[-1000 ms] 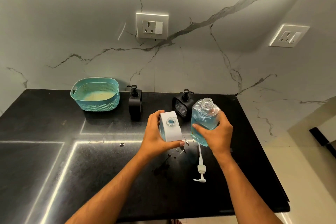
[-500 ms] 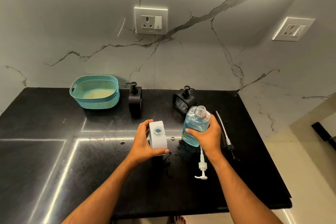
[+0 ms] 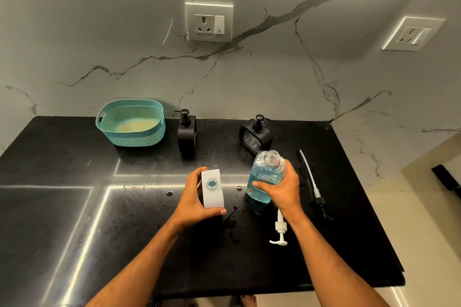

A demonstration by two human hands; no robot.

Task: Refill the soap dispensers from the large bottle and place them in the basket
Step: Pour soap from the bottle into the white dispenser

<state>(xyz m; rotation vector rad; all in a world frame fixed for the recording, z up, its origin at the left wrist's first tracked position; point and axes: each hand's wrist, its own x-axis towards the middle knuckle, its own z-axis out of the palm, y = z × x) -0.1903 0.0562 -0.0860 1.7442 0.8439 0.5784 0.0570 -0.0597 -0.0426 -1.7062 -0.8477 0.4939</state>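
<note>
My left hand (image 3: pixel 192 200) grips a white square soap dispenser (image 3: pixel 212 189) standing on the black counter, its round neck open and blue liquid showing inside. My right hand (image 3: pixel 282 188) holds the large clear bottle (image 3: pixel 264 174) of blue soap upright on the counter, cap off. Two black dispensers with pumps stand at the back: one (image 3: pixel 186 129) beside the teal basket (image 3: pixel 131 122), the other (image 3: pixel 255 133) behind the bottle. The basket holds no dispenser.
A white pump (image 3: pixel 280 230) lies on the counter below my right hand. A black pump with a long tube (image 3: pixel 311 182) lies to the right of the bottle. The counter's right edge (image 3: pixel 369 207) drops to the floor. Dark spots mark the counter between my hands.
Both hands lowered the white dispenser and the bottle from a raised, close-together position down onto the counter and slightly apart. The bottle went from tilted to upright.
</note>
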